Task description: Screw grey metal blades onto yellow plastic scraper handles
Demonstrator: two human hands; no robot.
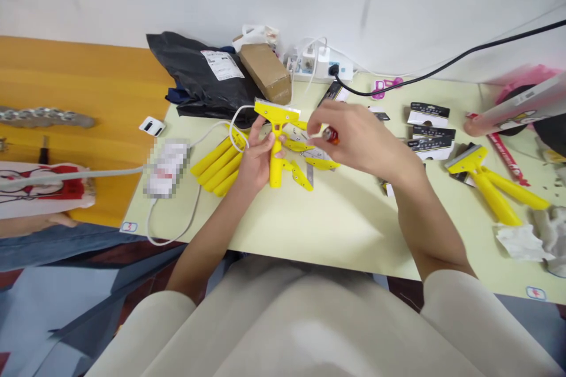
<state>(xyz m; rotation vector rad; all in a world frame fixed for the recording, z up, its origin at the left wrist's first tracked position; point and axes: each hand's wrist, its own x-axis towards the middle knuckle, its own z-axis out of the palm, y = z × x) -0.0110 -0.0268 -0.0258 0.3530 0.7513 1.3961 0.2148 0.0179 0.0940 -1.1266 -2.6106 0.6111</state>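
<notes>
Upright in my left hand (257,156) is a yellow scraper (276,156), its wide metal-edged head at the top and the fingers wrapped round its handle. My right hand (347,129) is closed on a screwdriver with a red handle (331,134), just right of the scraper; its shaft and tip are hard to make out. Yellow scraper handles (216,165) lie side by side to the left of my left hand. Beneath and between the hands is a pile of yellow scraper head pieces (300,177) with metal blades, partly hidden by my hands.
Behind are a black plastic parcel (207,85), a brown box (266,73) and a power strip (305,65) with cables. To the right lie black packaged cards (428,135), two scrapers (493,182) and crumpled tissue (524,242). Another person's hand (59,221) shows at far left.
</notes>
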